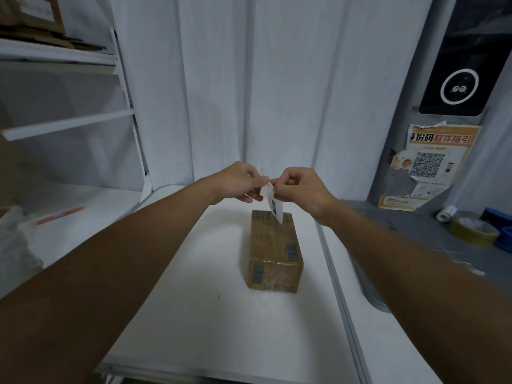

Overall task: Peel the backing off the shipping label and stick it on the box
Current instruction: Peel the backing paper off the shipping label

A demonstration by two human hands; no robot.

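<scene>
A small brown cardboard box (274,250) with blue barcodes and clear tape lies on the white table (210,314), lengthwise away from me. Above its far end I hold a white shipping label (273,202) that hangs down edge-on, its lower tip near the box top. My left hand (238,181) pinches the label's upper corner from the left. My right hand (300,187) pinches the same upper edge from the right, fingers curled. The fingertips of both hands meet at the label's top.
White shelving (69,123) stands at the left with cardboard boxes (33,18) on top. A red-orange pen (59,216) lies on the left surface. At the right, a grey counter holds a tape roll (475,230), and a QR-code poster (432,162) hangs under a black device (460,79).
</scene>
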